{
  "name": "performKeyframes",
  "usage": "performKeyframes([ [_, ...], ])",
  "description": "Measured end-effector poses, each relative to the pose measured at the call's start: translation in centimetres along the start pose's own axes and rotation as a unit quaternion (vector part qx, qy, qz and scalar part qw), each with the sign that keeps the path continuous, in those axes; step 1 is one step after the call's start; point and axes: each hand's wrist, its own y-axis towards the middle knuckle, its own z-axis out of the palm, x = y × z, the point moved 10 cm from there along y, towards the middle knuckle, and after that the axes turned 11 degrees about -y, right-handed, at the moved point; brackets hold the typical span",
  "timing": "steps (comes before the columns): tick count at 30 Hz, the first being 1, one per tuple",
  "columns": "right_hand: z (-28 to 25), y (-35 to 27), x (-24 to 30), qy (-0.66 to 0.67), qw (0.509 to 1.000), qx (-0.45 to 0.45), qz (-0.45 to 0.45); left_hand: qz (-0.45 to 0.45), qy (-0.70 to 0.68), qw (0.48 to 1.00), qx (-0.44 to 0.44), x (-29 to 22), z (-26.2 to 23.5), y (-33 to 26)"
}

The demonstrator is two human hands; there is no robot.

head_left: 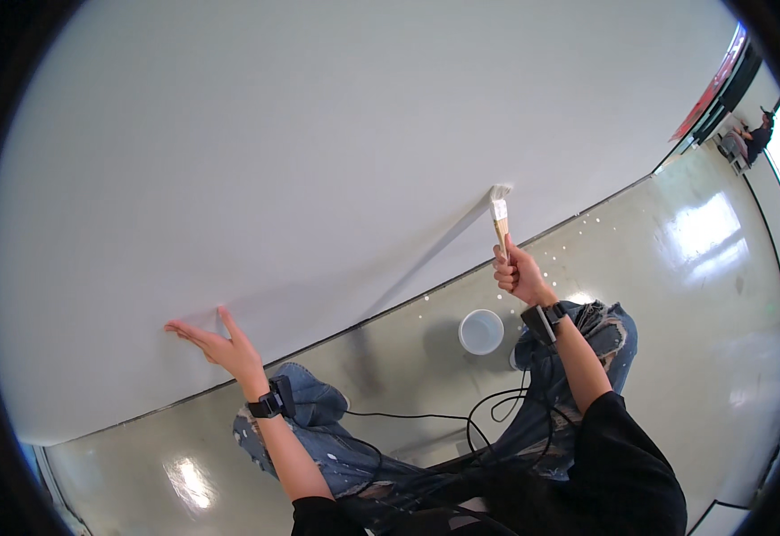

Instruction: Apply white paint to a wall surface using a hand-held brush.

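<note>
At our right hand (521, 274), fingers closed round its handle: one brush (499, 210), white-coated bristles seemingly against the wall (274, 179). At our left hand (225, 350), fingers extended, thumb apart, holding nothing: the same wall; whether the fingertips touch, we cannot tell. Behind each hand: one dark wristband (269, 404). Below the brush, on the floor (408, 371): one white tub (481, 332), contents unclear; also scattered white specks (584, 220). Across our jeans (318, 393): black cable (417, 415). Step in hand, as we judge it: brushing the wall's lower part. Next move, as we judge: another stroke calls for even, light bristle pressure.
</note>
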Motion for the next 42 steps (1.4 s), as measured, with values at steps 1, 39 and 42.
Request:
performKeyframes([
  [1, -0.6, 0.0, -0.4, -0.021, 0.999, -0.022, 0.012, 0.000, 0.000, 1.000, 0.001, -0.3, 0.0, 0.0],
  [39, 10.5, -5.7, 7.0, -0.180, 0.958, -0.145, -0.170, 0.008, -0.035, 0.999, -0.003, -2.2, -0.5, -0.2],
  [42, 9.9, -5.1, 5.9, -0.158, 0.968, -0.129, -0.144, 0.008, -0.042, 0.999, -0.005, -2.8, -0.6, -0.2],
])
